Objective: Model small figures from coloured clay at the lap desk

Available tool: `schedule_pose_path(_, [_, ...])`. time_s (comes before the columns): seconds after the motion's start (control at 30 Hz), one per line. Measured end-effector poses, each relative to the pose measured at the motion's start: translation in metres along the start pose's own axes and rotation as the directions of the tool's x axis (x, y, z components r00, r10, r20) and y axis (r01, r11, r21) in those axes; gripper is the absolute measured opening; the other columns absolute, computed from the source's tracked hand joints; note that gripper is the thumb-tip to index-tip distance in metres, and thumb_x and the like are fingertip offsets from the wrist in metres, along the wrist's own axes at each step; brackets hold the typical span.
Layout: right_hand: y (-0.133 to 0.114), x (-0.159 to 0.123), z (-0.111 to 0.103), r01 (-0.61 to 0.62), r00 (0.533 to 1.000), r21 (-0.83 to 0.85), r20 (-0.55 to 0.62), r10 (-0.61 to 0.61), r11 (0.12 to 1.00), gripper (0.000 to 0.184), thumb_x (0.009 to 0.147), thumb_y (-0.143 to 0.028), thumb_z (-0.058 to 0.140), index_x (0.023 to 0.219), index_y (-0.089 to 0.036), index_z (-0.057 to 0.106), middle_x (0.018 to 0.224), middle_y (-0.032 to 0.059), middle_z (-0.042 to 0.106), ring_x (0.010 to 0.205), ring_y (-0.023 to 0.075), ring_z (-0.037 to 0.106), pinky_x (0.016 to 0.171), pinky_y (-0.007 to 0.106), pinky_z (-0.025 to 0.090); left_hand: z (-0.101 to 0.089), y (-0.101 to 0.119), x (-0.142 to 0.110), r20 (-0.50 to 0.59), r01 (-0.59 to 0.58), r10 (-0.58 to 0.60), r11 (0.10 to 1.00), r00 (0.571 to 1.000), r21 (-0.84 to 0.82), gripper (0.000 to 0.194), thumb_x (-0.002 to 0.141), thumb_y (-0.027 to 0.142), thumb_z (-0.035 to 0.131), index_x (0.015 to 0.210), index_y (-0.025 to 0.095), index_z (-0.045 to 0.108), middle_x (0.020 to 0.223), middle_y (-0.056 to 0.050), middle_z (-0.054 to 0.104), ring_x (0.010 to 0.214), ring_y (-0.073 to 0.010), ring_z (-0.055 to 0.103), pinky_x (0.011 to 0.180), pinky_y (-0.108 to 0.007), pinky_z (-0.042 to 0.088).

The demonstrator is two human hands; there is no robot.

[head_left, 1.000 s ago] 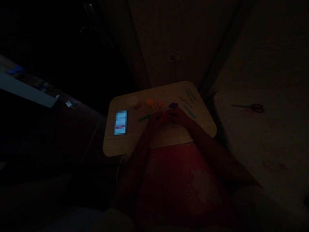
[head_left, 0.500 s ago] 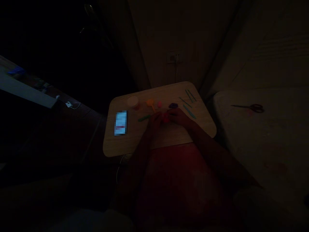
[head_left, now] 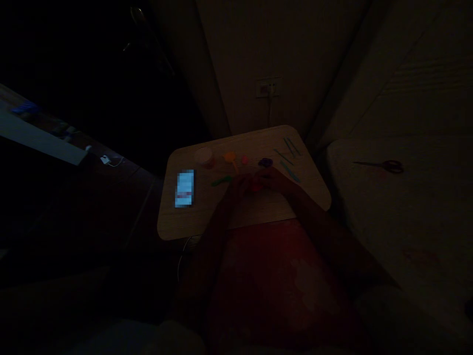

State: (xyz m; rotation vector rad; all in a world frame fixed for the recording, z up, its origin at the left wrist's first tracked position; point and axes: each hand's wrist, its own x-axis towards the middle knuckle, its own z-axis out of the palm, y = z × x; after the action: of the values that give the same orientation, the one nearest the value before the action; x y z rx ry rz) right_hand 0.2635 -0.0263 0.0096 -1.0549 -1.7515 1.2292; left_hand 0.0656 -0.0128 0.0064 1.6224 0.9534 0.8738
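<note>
Left hand (head_left: 239, 187) and right hand (head_left: 274, 178) edged nearer red clay (head_left: 255, 185) — finger grip unclear — by purple clay (head_left: 265, 162).

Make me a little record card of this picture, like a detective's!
Left hand: beside the red lump, grip too dark to see
Right hand: on the lump's other side, grip too dark to see
Things nearby: purple lump, pink lump, orange piece, green stick, teal sticks
Rest: table, phone, cup, scissors, wall socket
</note>
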Motion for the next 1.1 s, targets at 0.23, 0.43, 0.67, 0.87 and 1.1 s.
schedule_pose_path(0.23, [0.002, 0.0, 0.003, 0.03, 1.0, 0.024, 0.001, -0.03, 0.999, 0.056, 0.089, -0.072, 0.065, 0.071, -0.018, 0.068, 0.068, 0.0031, 0.065, 0.068, 0.0173, 0.056, 0.067, 0.03, 0.047, 0.002, -0.002, 0.003, -0.022, -0.112, 0.111, 0.992, 0.994, -0.052, 0.058, 0.09, 0.076, 0.063, 0.073, 0.021, 0.059, 0.072, -0.001, 0.055, 0.07, -0.0163, 0.051, 0.069, -0.031, 0.046])
schedule_pose_path(0.43, [0.008, -0.001, 0.004, 0.015, 1.0, -0.078, -0.013, -0.016, 0.997, 0.049, 0.081, -0.066, 0.077, 0.08, -0.017, 0.076, 0.074, 0.0023, 0.071, 0.073, 0.0188, 0.062, 0.069, 0.029, 0.047, 0.005, -0.008, 0.004, -0.128, -0.033, 0.026, 0.998, 0.991, -0.054, 0.046, 0.095, 0.063, 0.065, 0.078, 0.021, 0.056, 0.076, 0.0, 0.056, 0.073, -0.0158, 0.053, 0.068, -0.028, 0.048])
schedule_pose_path(0.67, [0.008, -0.003, 0.003, 0.021, 1.0, -0.037, 0.002, -0.021, 0.999, 0.047, 0.085, -0.064, 0.075, 0.083, -0.017, 0.078, 0.08, 0.0041, 0.075, 0.075, 0.0198, 0.065, 0.073, 0.031, 0.05, 0.005, -0.006, 0.002, -0.111, -0.002, -0.005, 0.998, 0.994, -0.067, 0.051, 0.091, 0.067, 0.068, 0.073, 0.021, 0.055, 0.071, 0.0, 0.055, 0.068, -0.0161, 0.052, 0.064, -0.029, 0.047])
schedule_pose_path(0.87, [0.007, -0.002, 0.003, 0.006, 1.0, 0.064, 0.013, -0.007, 0.998, 0.051, 0.085, -0.067, 0.073, 0.08, -0.016, 0.075, 0.072, 0.0042, 0.069, 0.067, 0.0173, 0.059, 0.067, 0.03, 0.047, 0.006, -0.01, 0.001, -0.021, 0.021, -0.023, 0.997, 1.0, -0.08, 0.054, 0.091, 0.071, 0.063, 0.091, 0.018, 0.073, 0.085, -0.005, 0.072, 0.081, -0.0196, 0.063, 0.076, -0.032, 0.052])
schedule_pose_path(1.1, [0.002, -0.003, 0.003, -0.001, 1.0, 0.081, -0.003, 0.001, 0.997, 0.052, 0.083, -0.068, 0.075, 0.081, -0.017, 0.076, 0.072, 0.0041, 0.068, 0.066, 0.0168, 0.056, 0.065, 0.03, 0.045, 0.006, -0.01, 0.001, -0.039, 0.041, -0.045, 0.996, 0.998, -0.082, 0.052, 0.088, 0.068, 0.068, 0.084, 0.017, 0.074, 0.079, -0.004, 0.071, 0.076, -0.0182, 0.061, 0.071, -0.03, 0.049])
